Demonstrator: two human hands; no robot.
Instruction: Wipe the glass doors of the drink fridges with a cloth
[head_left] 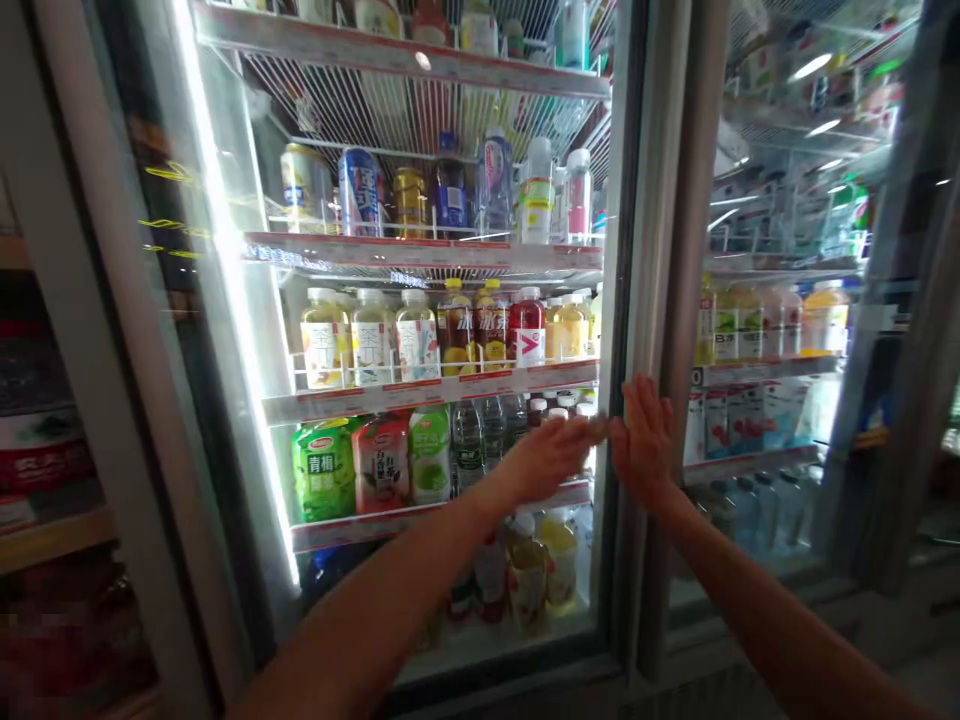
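My left hand reaches in from the lower left, in front of the lit drinks fridge. Its fingers stretch to the right, a little blurred, with the tips by the upright door frame. Nothing shows in it. Against the metal post between two fridge doors, my right hand lies flat, fingers up and apart. Both hands' tips come close together; whether they touch is unclear. Behind the left hand stand small bottles with white caps and clear water bottles.
Shelves hold tea bottles, a red-label bottle, cans and large green bottles. A second glass-fronted fridge with drinks is on the right. Dim shelving with packaged goods stands at the far left.
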